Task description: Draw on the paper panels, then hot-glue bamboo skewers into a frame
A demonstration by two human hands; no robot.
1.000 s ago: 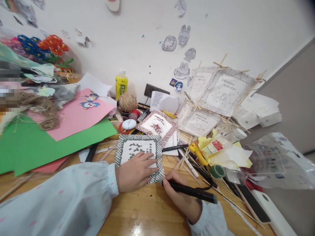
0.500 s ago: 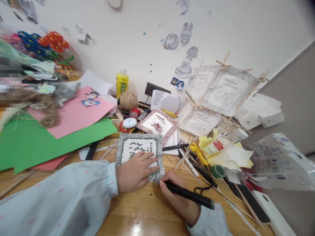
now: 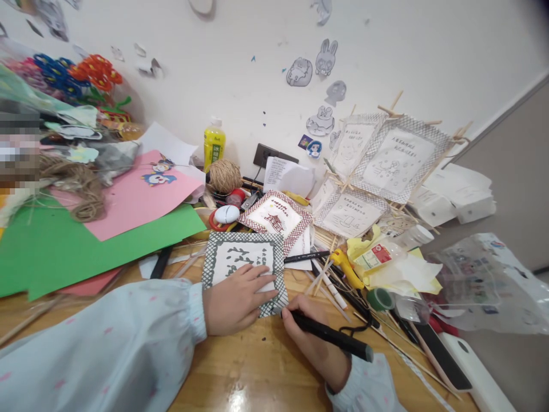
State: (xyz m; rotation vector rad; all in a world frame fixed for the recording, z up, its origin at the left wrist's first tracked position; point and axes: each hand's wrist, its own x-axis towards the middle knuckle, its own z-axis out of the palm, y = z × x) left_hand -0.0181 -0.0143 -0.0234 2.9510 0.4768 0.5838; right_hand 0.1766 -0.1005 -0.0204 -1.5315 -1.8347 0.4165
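Head camera view: a paper card (image 3: 240, 252) with a dark green cross-hatched border and green marks in its white middle is laid flat on the wooden table (image 3: 249, 372), in front of the person. Its lower part is covered by the left hand (image 3: 238, 300), which is spread flat with the fingers extended and nothing grasped. By the right hand (image 3: 309, 345) a black marker (image 3: 332, 339) is gripped, its tip pointed at the card's lower right corner; whether the paper is touched by it cannot be told. Just behind the card, a red-bordered card (image 3: 277, 218) is seen, and to its right a black pen (image 3: 306, 257) is placed. Farther right, a yellow-handled tool (image 3: 346, 269) and a green roll (image 3: 380, 299) are scattered among thin sticks. Behind these, drawn papers (image 3: 390, 157) are mounted on a stick frame. On the left, a pink sheet (image 3: 128, 200) is laid over a green sheet (image 3: 107, 246). At the back, a ball of twine (image 3: 225, 176) is set beside a yellow bottle (image 3: 214, 143), near the wall (image 3: 180, 34).
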